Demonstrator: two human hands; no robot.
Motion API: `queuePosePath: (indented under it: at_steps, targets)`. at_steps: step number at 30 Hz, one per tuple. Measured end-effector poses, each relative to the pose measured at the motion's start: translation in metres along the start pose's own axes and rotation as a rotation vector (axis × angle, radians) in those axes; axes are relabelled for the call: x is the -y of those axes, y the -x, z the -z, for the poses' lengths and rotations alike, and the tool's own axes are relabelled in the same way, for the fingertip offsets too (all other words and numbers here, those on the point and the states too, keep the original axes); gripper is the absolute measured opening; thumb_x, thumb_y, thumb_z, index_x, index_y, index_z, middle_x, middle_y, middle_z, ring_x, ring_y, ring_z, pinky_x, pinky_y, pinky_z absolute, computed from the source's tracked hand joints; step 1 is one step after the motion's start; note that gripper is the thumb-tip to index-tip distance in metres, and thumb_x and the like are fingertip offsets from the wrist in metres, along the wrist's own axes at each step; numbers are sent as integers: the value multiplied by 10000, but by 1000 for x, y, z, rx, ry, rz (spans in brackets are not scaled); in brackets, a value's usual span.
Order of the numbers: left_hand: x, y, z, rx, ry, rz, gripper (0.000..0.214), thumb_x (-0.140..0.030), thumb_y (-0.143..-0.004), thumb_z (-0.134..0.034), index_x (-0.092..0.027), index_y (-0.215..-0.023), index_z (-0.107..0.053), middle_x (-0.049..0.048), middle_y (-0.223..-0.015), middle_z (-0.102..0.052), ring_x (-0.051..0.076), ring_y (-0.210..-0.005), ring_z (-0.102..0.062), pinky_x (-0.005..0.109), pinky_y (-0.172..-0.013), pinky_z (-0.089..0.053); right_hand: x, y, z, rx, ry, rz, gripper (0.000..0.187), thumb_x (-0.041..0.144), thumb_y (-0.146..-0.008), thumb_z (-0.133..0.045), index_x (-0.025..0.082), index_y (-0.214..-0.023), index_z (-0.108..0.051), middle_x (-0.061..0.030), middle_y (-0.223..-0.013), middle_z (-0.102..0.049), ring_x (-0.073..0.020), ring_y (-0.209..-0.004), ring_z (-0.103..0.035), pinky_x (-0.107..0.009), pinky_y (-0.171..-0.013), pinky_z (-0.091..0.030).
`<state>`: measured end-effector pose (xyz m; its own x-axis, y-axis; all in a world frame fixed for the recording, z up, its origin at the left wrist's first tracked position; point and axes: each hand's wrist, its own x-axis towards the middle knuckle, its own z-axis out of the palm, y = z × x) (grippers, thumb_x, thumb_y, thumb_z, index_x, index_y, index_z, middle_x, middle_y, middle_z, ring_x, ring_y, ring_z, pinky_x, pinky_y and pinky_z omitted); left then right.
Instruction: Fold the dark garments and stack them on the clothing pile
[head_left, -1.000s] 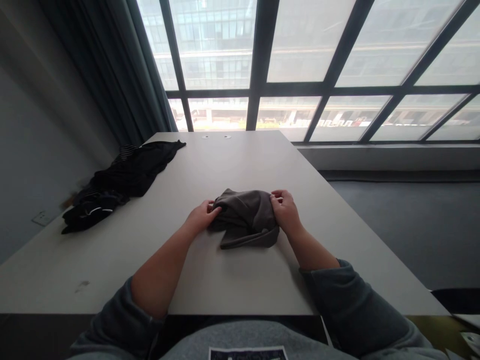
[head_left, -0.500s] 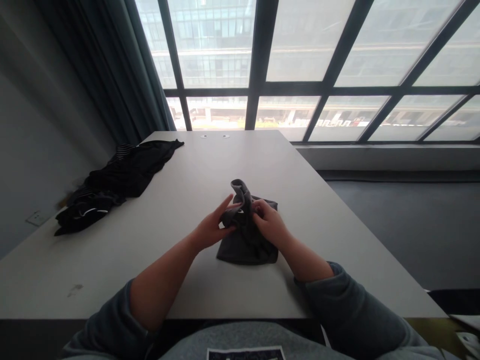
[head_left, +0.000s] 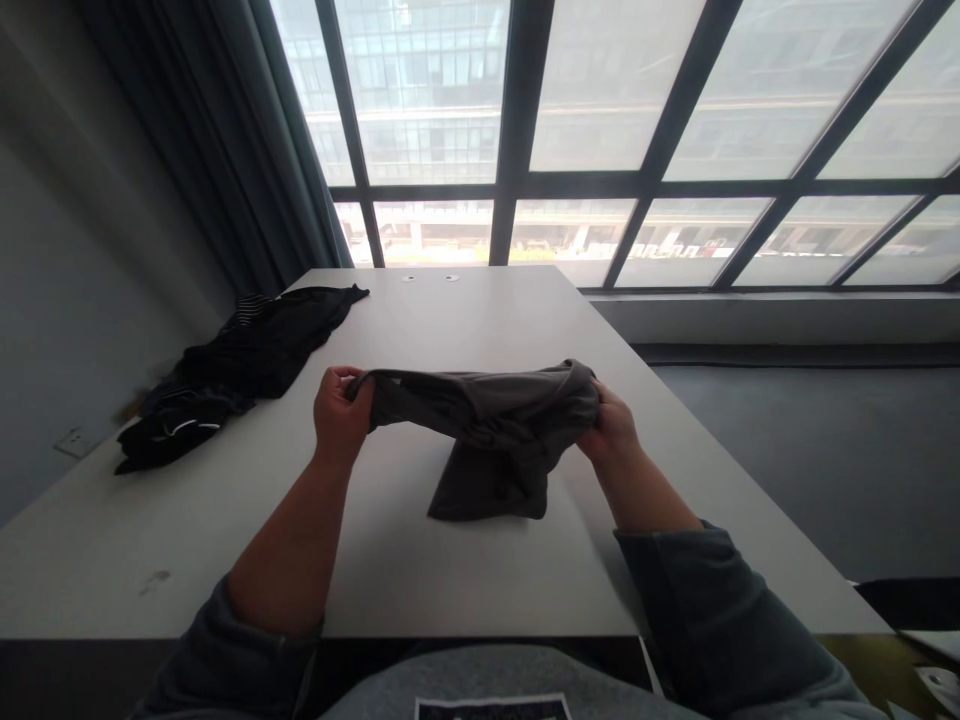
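Observation:
A dark grey garment (head_left: 491, 420) is stretched sideways between my two hands, just above the table. Its exact kind cannot be made out. My left hand (head_left: 341, 410) is closed on the left end of its upper edge. At the other end, my right hand (head_left: 609, 425) grips a bunched part, with some fingers hidden behind the cloth. Below the taut edge, a lower part of the garment hangs down and rests on the white table (head_left: 405, 580).
A heap of black clothes (head_left: 255, 350), some with white stripes, lies along the table's left side. Two small white round fittings sit near the far edge. Beyond stand large windows (head_left: 585, 90), with a dark curtain (head_left: 202, 120) at the left.
My hands have moved far apart, left hand to the left and right hand to the right. The grey garment, bunched up before, is now pulled out wide between them.

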<state>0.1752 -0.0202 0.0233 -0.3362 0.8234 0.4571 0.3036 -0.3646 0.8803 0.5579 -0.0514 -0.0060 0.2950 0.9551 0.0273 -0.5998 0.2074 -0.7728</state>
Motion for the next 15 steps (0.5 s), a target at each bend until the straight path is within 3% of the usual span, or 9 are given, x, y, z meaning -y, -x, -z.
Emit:
queuePosePath:
  at_steps: [3, 6, 9, 11, 13, 15]
  targets:
    - [-4, -7, 11, -183, -168, -100, 286, -436, -838, -759, -220, -985, -644, -12, -829, -709, 175, -770, -685, 271, -725, -534, 11, -3, 7, -20, 6, -17, 248, 267, -828, -708, 220, -1071, -695, -27, -993, -768, -187, -913, -751, -321, -846, -658]
    - [3, -12, 16, -226, -233, -138, 265, -449, -887, -711, -226, -1015, -648, -2, -875, -736, 189, -823, -706, 291, -780, -544, 18, -3, 10, -6, 68, 51, 279, 283, -806, -752, 235, -1073, -686, -3, -948, -759, -171, -849, -734, -298, -787, -644]
    - [17, -17, 14, -110, -302, -128, 251, -462, -923, -667, -238, -1036, -673, 12, -892, -762, 217, -866, -730, 313, -818, -543, 21, -8, 17, -28, 205, 65, 339, 342, -759, -794, 231, -1048, -656, 6, -859, -721, -165, -754, -685, -279, -688, -604]
    - [29, -19, 9, 30, -366, -72, 266, -445, -945, -633, -238, -1103, -691, 46, -963, -782, 245, -925, -742, 342, -865, -546, 21, -12, 24, -61, 415, 75, 373, 414, -758, -789, 223, -1037, -632, 3, -811, -682, -165, -695, -633, -280, -630, -563]
    - [37, -17, 2, 173, -456, -11, 373, -421, -951, -614, -214, -1256, -674, 118, -1149, -770, 285, -1043, -733, 394, -941, -546, 20, -13, 28, -115, 722, 186, 413, 500, -788, -753, 210, -1057, -632, -32, -881, -676, -182, -727, -616, -321, -661, -564]
    - [39, -10, -6, 266, -576, -2, 508, -440, -951, -615, -187, -1392, -626, 195, -1358, -683, 341, -1218, -670, 472, -1046, -510, 17, -8, 26, -123, 1029, 393, 475, 558, -832, -706, 196, -1136, -662, -104, -1097, -667, -225, -870, -637, -403, -788, -589]
